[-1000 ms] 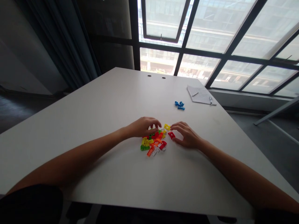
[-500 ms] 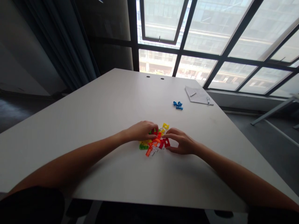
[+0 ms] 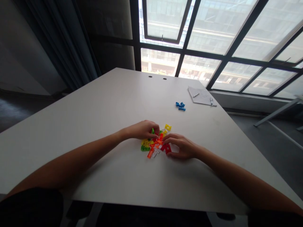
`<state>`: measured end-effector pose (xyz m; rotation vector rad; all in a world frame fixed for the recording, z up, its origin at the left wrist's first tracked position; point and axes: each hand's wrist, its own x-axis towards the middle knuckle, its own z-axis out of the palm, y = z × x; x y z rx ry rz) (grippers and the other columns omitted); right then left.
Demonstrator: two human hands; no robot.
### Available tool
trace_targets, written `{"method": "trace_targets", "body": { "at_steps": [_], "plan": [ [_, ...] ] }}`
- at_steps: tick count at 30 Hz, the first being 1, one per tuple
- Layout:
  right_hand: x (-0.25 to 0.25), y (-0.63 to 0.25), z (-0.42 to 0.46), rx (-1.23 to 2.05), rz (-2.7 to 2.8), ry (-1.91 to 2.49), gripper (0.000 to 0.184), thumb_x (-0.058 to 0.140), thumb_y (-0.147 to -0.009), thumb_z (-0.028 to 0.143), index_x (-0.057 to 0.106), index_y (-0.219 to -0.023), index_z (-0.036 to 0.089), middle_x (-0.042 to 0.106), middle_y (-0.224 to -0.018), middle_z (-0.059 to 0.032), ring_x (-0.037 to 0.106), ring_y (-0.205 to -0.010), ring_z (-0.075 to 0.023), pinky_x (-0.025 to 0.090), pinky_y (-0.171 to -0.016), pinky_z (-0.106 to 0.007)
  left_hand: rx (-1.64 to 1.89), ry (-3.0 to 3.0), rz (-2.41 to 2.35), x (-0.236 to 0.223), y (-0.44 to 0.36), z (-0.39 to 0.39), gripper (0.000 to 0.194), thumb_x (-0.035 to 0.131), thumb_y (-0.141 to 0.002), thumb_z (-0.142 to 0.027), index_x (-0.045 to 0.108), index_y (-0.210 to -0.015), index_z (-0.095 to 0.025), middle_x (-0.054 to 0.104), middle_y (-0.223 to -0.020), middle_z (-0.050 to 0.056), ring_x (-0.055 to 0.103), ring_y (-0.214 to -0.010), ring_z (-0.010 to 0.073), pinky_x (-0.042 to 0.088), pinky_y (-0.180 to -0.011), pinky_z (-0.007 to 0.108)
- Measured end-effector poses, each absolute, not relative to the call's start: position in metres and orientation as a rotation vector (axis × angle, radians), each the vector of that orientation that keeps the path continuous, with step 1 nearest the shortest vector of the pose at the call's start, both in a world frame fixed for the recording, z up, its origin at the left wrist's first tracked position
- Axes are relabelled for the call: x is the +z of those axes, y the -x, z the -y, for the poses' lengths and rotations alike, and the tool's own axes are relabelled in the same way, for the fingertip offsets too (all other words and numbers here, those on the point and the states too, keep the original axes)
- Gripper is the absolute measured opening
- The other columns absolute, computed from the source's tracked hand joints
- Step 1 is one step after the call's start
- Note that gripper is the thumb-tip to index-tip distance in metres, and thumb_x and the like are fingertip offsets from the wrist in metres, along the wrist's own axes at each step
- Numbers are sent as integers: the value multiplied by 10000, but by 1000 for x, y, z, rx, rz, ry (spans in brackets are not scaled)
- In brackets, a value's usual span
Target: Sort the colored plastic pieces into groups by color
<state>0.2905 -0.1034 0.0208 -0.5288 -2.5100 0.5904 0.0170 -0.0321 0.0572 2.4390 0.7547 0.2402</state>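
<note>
A heap of small translucent plastic pieces lies between my hands on the white table (image 3: pixel 113 104). My left hand (image 3: pixel 144 129) arches over its left side, fingers curled and thumb apart, with a green piece (image 3: pixel 152 130) showing in the gap. My right hand (image 3: pixel 181 145) is at the other side, thumb and fingers apart around a red piece (image 3: pixel 168 148); the thumb seems to touch it. Orange pieces (image 3: pixel 150 153), clear pieces (image 3: pixel 155 152) and green ones (image 3: pixel 145 148) lie at the near side. A yellow piece (image 3: pixel 168 127) lies at the far edge.
Several blue pieces (image 3: pixel 181 106) lie apart from the heap, farther back. Behind them, near the right edge, rests a sheet of paper (image 3: pixel 201 97) with pens on it. Two round cable holes (image 3: pixel 150 76) are at the far end, before large windows.
My left hand has shifted slightly left and back, and a green piece now shows by its fingers. My right hand has moved slightly nearer to me; its red piece has shifted a little.
</note>
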Motion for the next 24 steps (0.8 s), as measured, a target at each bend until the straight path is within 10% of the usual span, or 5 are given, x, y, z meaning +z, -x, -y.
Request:
{"method": "trace_targets", "body": {
  "at_steps": [24],
  "plan": [
    [11, -294, 98, 759, 2217, 757, 327, 717, -972, 452, 638, -1162, 198, 756, -1010, -91, 711, -842, -187, 607, -777, -317, 672, -2205, -1543, 12, 6, -81, 291, 667, -933, -450, 813, -1009, -211, 816, -1031, 59, 726, -907, 222, 525, -837, 299]
  ]
}}
